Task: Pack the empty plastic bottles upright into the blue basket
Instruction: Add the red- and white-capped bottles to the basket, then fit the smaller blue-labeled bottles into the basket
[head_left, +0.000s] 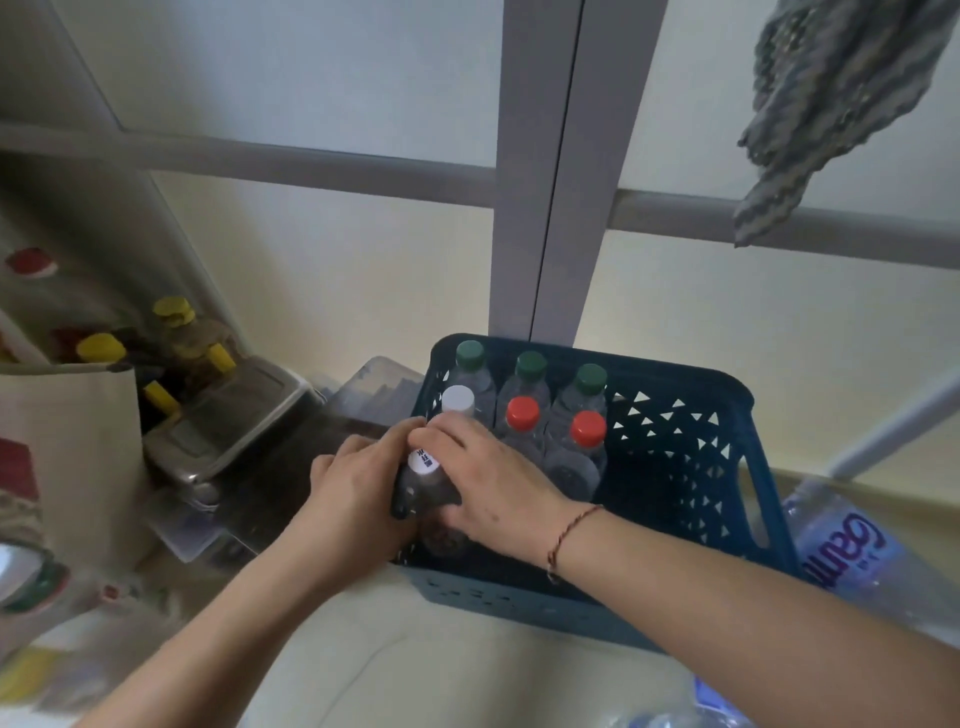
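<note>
While both hands were wrapped around the dark bottle with the white printed cap, my left hand clasping its side and my right hand over its shoulder, it stood at the near left corner of the blue basket. Six capped bottles already stood upright behind it. Empty, it looked light, thin-walled and easily crushed, so I judged a gentle hold near the stiffer neck safest.

Cream wall crossed by grey frame bars; a knitted cloth hangs upper right, under soft, even daylight.
</note>
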